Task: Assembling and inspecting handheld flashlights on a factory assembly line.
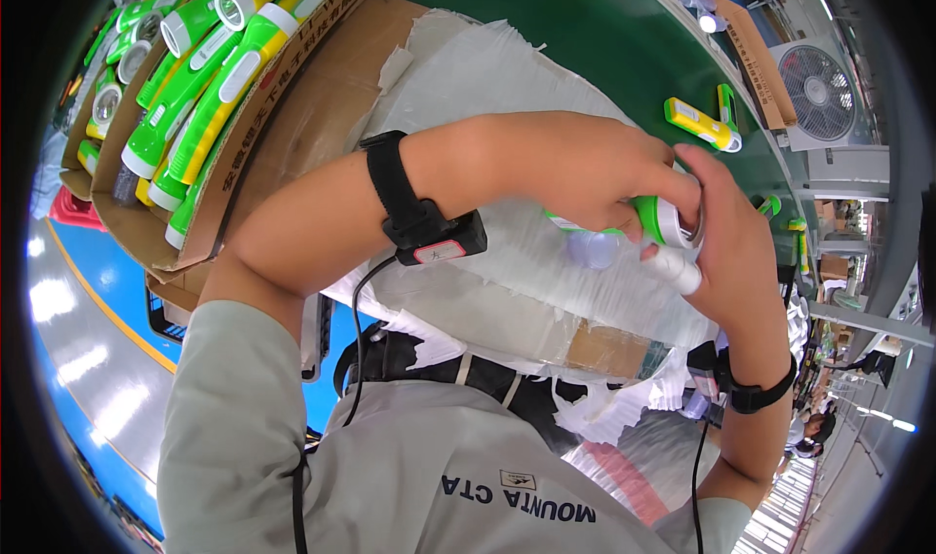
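Note:
A green and white flashlight [659,220] is held between my two hands above the covered work surface. My left hand [619,178] wraps its fingers round the green body, which is mostly hidden under the palm. At the white-rimmed head end, my right hand [733,237] is closed on it, with fingers over the rim and the thumb below. A white wrap [675,270] covers part of the right thumb. Just below the left hand lies a clear, cup-like piece [592,250], partly hidden.
White sheeting [478,76] covers the surface beneath my hands. At the left, a cardboard box [283,96] is full of green, yellow and white flashlights. A yellow flashlight [702,125] lies on the green table [575,18] beyond. A fan [817,91] stands far right.

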The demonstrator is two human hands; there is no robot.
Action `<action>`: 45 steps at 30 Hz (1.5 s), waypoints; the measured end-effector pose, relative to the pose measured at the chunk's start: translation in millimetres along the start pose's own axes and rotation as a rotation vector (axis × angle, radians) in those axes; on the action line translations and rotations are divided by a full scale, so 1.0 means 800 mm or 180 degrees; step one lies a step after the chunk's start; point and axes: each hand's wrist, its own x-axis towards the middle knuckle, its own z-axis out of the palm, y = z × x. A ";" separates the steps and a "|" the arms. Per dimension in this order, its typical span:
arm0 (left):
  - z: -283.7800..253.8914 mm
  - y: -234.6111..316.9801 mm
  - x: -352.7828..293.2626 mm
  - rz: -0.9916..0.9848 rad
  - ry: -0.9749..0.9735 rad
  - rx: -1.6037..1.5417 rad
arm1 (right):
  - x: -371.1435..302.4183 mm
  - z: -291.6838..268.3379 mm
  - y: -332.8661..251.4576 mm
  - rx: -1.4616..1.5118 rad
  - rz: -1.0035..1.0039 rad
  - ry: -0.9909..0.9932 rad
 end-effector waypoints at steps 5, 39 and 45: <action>0.002 -0.005 0.007 0.0022 -0.0082 0.0372 | -0.004 0.014 0.013 -0.0525 0.0017 0.0058; -0.002 0.018 0.002 -0.0166 -0.0426 0.0531 | 0.009 -0.060 -0.030 -0.0747 0.0879 -0.1824; -0.001 0.013 0.011 0.0094 -0.0318 0.0633 | 0.004 -0.028 -0.005 -0.0876 0.0076 -0.0832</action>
